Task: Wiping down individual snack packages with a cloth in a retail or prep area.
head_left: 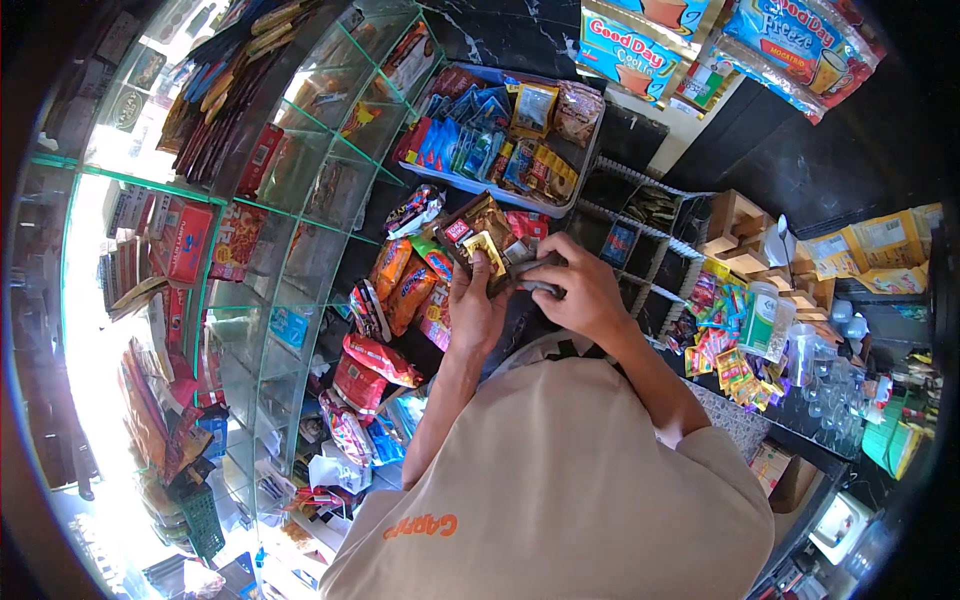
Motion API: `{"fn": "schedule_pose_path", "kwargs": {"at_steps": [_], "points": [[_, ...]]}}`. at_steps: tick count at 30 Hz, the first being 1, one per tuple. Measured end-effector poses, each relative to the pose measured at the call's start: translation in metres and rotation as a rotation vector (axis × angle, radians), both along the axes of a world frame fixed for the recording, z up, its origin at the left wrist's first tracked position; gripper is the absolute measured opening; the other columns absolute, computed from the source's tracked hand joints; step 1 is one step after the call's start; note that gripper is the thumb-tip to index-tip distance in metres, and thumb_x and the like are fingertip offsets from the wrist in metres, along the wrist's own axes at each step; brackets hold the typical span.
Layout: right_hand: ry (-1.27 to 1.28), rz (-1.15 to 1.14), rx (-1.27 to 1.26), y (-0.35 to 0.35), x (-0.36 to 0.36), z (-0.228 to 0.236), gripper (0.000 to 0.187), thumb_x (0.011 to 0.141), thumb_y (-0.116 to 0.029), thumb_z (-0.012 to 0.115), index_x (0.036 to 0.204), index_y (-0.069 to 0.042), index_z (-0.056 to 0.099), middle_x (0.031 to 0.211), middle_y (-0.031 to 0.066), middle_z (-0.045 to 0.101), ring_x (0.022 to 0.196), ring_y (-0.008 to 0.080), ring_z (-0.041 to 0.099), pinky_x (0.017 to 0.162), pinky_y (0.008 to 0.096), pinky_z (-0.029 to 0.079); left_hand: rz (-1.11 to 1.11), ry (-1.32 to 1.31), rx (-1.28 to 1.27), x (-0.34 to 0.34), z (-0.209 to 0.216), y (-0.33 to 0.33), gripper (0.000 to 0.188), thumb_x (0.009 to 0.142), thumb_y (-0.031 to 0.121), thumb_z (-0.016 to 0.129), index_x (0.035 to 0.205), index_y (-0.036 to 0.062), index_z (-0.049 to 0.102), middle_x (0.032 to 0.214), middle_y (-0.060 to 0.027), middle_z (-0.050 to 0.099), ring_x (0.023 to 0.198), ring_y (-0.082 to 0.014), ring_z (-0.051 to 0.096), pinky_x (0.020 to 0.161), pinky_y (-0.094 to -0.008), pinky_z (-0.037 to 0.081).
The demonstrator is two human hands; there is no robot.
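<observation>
My left hand is closed on a brown and gold sachet pack, its thumb pressed on the gold front. Close beside it, my right hand is curled around a dark grey thing whose kind I cannot make out; its near end meets the pack's edge by the left fingers. A small red packet lies just beyond the hands. To the left of the pack are orange snack packets in a loose pile. Beyond it stands a pale plastic tray filled with sachets.
Glass shelving with packets runs along the left. A divided black organizer stands at the right, holding a few packets. Strips of sachets hang at the top right. Farther right are small colourful packets and glasses.
</observation>
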State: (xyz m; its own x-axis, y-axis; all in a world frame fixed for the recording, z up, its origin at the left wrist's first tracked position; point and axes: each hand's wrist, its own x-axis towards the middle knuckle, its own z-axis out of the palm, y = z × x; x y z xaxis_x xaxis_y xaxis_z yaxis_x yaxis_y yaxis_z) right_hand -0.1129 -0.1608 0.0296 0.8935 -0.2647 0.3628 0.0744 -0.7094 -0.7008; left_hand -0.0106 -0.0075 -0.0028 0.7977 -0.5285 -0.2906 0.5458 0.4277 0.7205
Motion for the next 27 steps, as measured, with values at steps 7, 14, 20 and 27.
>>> {"fn": "schedule_pose_path", "kwargs": {"at_steps": [7, 14, 20, 27], "points": [[0.071, -0.222, -0.008, -0.038, -0.003, -0.016, 0.031, 0.074, 0.001, 0.074, 0.104, -0.004, 0.081, 0.112, 0.0098, 0.064, 0.099, 0.0301, 0.070, 0.087, 0.0398, 0.058, -0.041, 0.015, -0.009, 0.001, 0.004, 0.004, 0.036, 0.115, 0.023, 0.051, 0.146, 0.0060, 0.051, 0.139, -0.0109, 0.065, 0.124, -0.0258, 0.068, 0.106, -0.0471, 0.058], [-0.105, 0.147, 0.200, -0.031, 0.009, 0.027, 0.041, 0.073, 0.004, 0.075, 0.112, -0.010, 0.081, 0.123, 0.0121, 0.065, 0.113, 0.0293, 0.069, 0.095, 0.0383, 0.056, -0.197, -0.201, 0.070, -0.005, -0.002, 0.003, 0.041, 0.111, 0.005, 0.055, 0.151, 0.0086, 0.047, 0.141, -0.0090, 0.063, 0.126, -0.0210, 0.066, 0.105, -0.0404, 0.059], [-0.117, 0.217, -0.056, -0.015, 0.022, 0.010, 0.043, 0.080, 0.001, 0.074, 0.119, -0.015, 0.079, 0.127, 0.0075, 0.065, 0.119, 0.0311, 0.066, 0.099, 0.0424, 0.057, -0.336, -0.372, 0.158, -0.006, -0.007, 0.010, 0.044, 0.106, -0.004, 0.057, 0.149, 0.0052, 0.050, 0.135, -0.0053, 0.065, 0.123, -0.0149, 0.064, 0.104, -0.0344, 0.056], [-0.060, -0.029, -0.067, -0.045, 0.029, -0.009, 0.040, 0.085, -0.001, 0.072, 0.123, -0.012, 0.078, 0.125, 0.0095, 0.064, 0.116, 0.0323, 0.066, 0.101, 0.0424, 0.056, -0.389, -0.358, 0.172, -0.006, 0.003, 0.014, 0.041, 0.107, -0.003, 0.057, 0.147, 0.0027, 0.053, 0.133, -0.0061, 0.068, 0.122, -0.0149, 0.065, 0.102, -0.0337, 0.055]]}}
